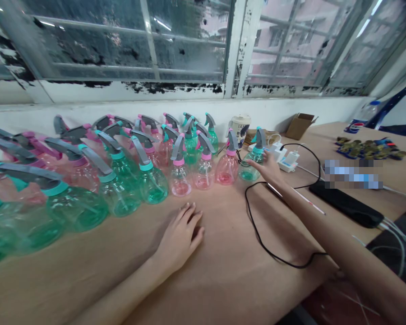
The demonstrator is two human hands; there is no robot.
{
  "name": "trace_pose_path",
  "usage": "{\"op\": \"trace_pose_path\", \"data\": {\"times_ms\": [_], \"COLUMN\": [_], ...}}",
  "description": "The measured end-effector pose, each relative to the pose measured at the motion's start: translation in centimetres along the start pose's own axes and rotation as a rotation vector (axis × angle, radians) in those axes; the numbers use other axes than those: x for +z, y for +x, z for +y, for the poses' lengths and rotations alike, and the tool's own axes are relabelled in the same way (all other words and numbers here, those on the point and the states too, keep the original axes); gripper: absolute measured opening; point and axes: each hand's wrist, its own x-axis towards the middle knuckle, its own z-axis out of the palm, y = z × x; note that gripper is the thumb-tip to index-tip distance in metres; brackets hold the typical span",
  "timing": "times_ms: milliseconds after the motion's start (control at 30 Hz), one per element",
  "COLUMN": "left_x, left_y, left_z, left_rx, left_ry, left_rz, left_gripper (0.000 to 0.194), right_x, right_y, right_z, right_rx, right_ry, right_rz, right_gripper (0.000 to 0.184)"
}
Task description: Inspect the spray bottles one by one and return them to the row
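My left hand (181,237) lies palm down on the wooden table, fingers apart and holding nothing. It is in front of a clear spray bottle with a pink collar (181,179) and does not touch it. Farther right, my right hand (269,168) reaches to a green spray bottle (252,169) that stands upright at the end of the front row. Its thumb is stretched across the front of that bottle, with the other fingers at the bottle's right side, partly hidden. Whether the hand touches the bottle I cannot tell. Left of it stands a pink spray bottle (226,169).
Several more green and pink spray bottles (77,207) crowd the left side. A black cable (257,228) loops across the table (219,271). Chargers on a power strip (286,160), a paper cup (241,125), a cardboard box (299,126), a black case (347,205) and a Pepsi bottle (362,118) stand right.
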Motion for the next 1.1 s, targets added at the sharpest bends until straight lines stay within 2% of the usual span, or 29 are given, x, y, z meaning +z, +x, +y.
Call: {"op": "trace_pose_path", "data": {"times_ms": [167, 300, 433, 567, 633, 700, 900, 1100], "left_x": [-0.3, -0.4, -0.6, -0.6, -0.6, -0.8, -1.8, -2.4], "left_y": [0.1, 0.2, 0.2, 0.3, 0.3, 0.1, -1.3, -1.7], "left_z": [0.2, 0.2, 0.2, 0.0, -0.1, -0.1, 0.4, 0.8], "left_rx": [-0.014, -0.005, -0.012, -0.019, -0.021, -0.018, -0.038, -0.022], "left_ry": [-0.014, -0.005, 0.017, 0.003, -0.021, -0.068, -0.252, -0.349], "left_rz": [-0.02, -0.011, -0.01, -0.023, -0.022, -0.02, -0.075, -0.107], "left_gripper": [0.039, 0.038, 0.037, 0.038, 0.04, 0.047, 0.082, 0.087], "right_x": [-0.6, -2.3, -3.2, -3.5, -3.6, -3.5, -2.7, -2.9], "right_y": [-1.3, -3.3, -6.2, -10.0, -11.8, -13.2, -15.0, -15.6], "right_z": [-0.8, -1.7, -3.7, -7.1, -8.9, -10.4, -12.4, -13.1], "right_rx": [0.089, 0.049, -0.067, -0.151, -0.197, -0.239, -0.268, -0.257], "right_ry": [-0.079, -0.076, -0.044, -0.006, 0.089, 0.156, 0.24, 0.311], "right_rz": [0.013, -0.02, -0.133, -0.247, -0.295, -0.402, -0.685, -0.802], "right_gripper": [0.078, 0.077, 0.067, 0.056, 0.056, 0.057, 0.059, 0.056]}}
